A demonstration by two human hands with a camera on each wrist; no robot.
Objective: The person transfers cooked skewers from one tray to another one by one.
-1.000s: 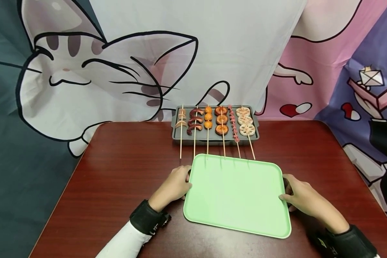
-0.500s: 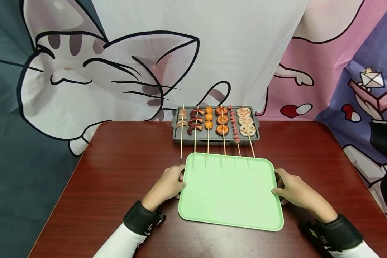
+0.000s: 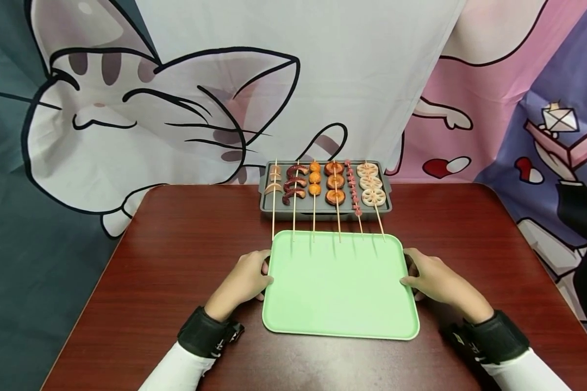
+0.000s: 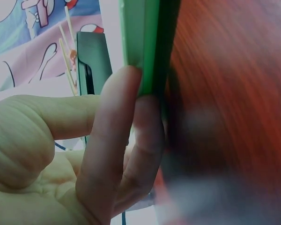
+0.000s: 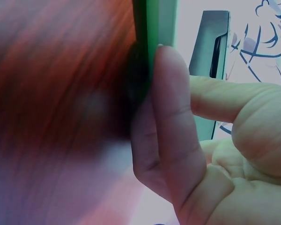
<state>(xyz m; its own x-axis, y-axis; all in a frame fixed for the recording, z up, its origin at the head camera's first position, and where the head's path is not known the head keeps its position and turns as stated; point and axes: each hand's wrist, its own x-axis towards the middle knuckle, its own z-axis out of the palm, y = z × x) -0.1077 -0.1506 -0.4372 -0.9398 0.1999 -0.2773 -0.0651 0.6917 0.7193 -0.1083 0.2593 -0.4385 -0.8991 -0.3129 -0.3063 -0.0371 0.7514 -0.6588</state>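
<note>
Gripping lt-green rectangular tray (image 3: 339, 288) w/ both hands, mid-tbl. Clamped on its L short side w/ L hand (image 3: 244, 277), thumb (image 3: 266, 281) over rim, fingers (image 4: 110, 140) bent at/under edge; clamped on R short side likewise w/ R hand (image 3: 432, 278). Can't tell if lifted or resting on reddish-brown tbl (image 3: 166, 255).

Wearing black wrist straps (image 3: 204, 332) + white sleeves (image 3: 178, 366).

Just beyond tray: dark-grey rect. pan (image 3: 303, 209), w/ 6 food skewers side by side. L to R: pale slices (image 3: 275, 174), purple tentacles (image 3: 293, 183), orange balls (image 3: 314, 178), browned rounds (image 3: 338, 197), pink bits (image 3: 351, 187), lotus-root slices (image 3: 372, 197). Pointing nearside w/ bare sticks (image 3: 314, 221), most ends overlapping tray's far rim in head view; can't tell if touching.

Behind tbl: cat-print cloth (image 3: 176, 146); pink cloth (image 3: 494, 130) farther R.
</note>
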